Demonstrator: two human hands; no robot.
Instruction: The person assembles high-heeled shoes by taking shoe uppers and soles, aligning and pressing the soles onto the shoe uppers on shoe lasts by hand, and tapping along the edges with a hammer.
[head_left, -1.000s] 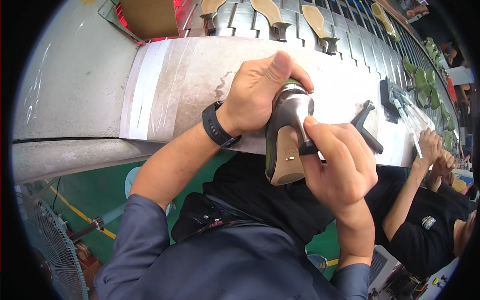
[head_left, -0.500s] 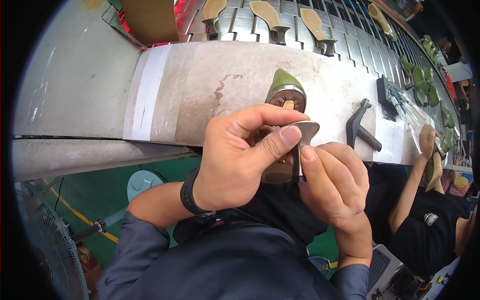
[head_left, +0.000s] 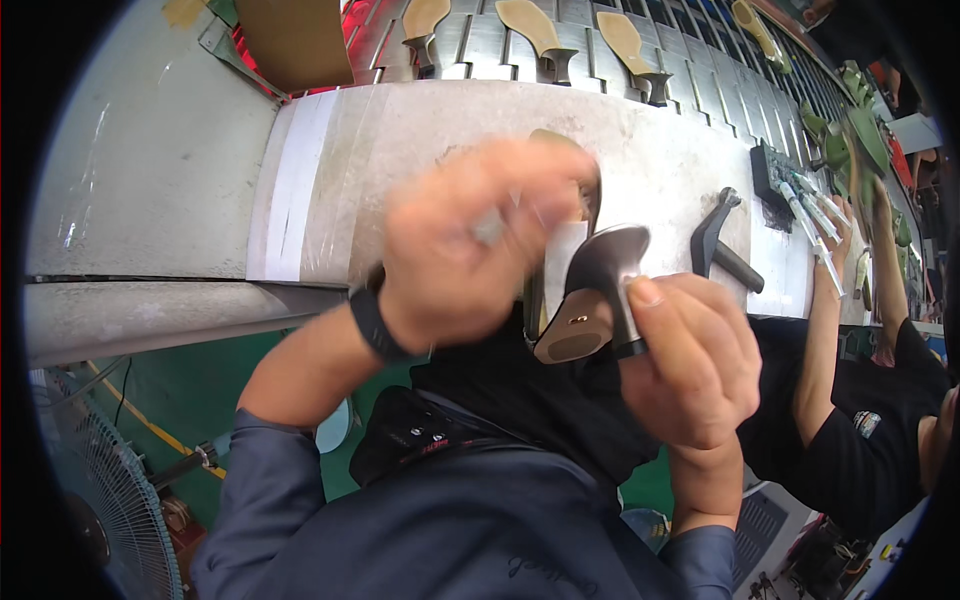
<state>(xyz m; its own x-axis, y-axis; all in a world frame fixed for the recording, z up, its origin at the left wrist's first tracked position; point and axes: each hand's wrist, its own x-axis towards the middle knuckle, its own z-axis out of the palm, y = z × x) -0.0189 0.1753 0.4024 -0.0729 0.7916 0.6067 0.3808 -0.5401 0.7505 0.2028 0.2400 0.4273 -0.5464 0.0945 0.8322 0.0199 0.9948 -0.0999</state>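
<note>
My right hand (head_left: 695,365) is closed, with thumb and fingers pinching the dark metallic heel (head_left: 612,262) of a shoe sole. The sole's tan underside (head_left: 575,330) shows below and left of the heel, a small gold fitting on it. My left hand (head_left: 450,240), with a black band at the wrist, hovers left of the heel, apart from it. Motion smears its fingers, so their grip is unclear. Behind these fingers lies a shoe (head_left: 550,138), mostly covered, with only its olive-coloured end and dark side edge showing.
A hammer (head_left: 712,240) lies to the right on the pale bench (head_left: 400,125). Past it, a black holder (head_left: 770,180) contains syringe-like tubes. Tan heeled soles (head_left: 535,30) sit on the slatted metal conveyor (head_left: 590,65). A co-worker's arm (head_left: 820,340) reaches in at right; a fan (head_left: 110,490) stands lower left.
My left hand has let go of the heel and swung up and left. My right hand has moved slightly right with the sole, which is now tilted. The co-worker's arms have shifted.
</note>
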